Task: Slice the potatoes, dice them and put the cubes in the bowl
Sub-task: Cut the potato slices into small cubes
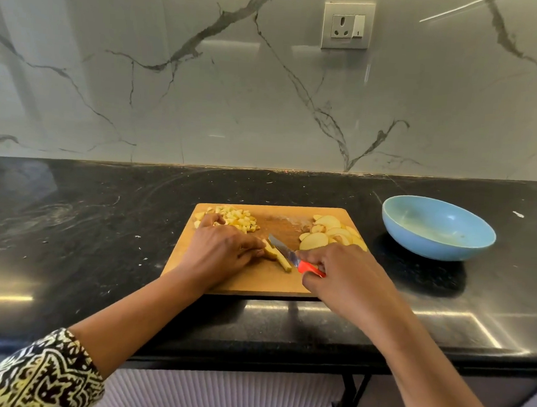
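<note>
Lying on cutting board [255, 282], potato cubes [237, 218]; blue bowl [433, 243] apart.

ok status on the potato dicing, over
Left hand holds potato strips; right hand grips red-handled knife. Cubes and slices on board, blue bowl empty. Nothing in the way.

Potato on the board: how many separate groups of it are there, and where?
3. Diced cubes at the cutting board's far left corner; round slices at its far right; strips near the middle, held by the left hand, which may hide more.
</note>
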`<state>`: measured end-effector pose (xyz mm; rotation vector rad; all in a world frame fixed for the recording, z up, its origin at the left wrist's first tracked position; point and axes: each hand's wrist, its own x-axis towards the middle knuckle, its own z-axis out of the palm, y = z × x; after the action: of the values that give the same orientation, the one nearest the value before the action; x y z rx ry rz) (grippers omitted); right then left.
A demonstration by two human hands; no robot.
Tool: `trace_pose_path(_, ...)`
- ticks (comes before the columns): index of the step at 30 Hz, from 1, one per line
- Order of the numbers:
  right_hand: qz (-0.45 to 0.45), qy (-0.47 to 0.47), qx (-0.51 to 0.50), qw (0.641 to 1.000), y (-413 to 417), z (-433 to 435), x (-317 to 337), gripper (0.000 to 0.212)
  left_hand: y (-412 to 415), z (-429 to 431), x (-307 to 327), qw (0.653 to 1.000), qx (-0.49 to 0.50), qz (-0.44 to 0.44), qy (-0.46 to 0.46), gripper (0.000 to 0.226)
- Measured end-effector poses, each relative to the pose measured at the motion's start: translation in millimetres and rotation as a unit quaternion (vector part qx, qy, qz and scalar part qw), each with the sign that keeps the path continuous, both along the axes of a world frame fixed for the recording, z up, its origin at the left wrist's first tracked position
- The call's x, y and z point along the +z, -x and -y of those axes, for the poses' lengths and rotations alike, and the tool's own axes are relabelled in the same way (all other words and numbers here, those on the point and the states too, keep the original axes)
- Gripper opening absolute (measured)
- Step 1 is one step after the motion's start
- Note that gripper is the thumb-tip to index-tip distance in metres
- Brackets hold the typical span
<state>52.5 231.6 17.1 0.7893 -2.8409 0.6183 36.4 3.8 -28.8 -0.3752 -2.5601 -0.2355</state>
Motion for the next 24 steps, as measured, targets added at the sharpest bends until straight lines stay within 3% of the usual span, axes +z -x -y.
trace_pose_path(9,-0.019,-0.043,0.012,0.999,7.4,15.7,-8.1,0.039,0.8,-0.7,-1.7,0.998,0.008,0.030,0.047,0.058)
trace_pose_path(16,-0.075,-0.078,0.014,0.994,7.9,39.7,-21.4,0.026,2.4,-1.8,-2.9,0.998,0.006,0.007,0.069,0.050)
trace_pose_path(24,-0.080,-0.051,0.017,0.995,-23.7,10.7,-25.0,0.040,2.8,-2.0,-1.4,0.998,0.001,0.027,0.059,0.040)
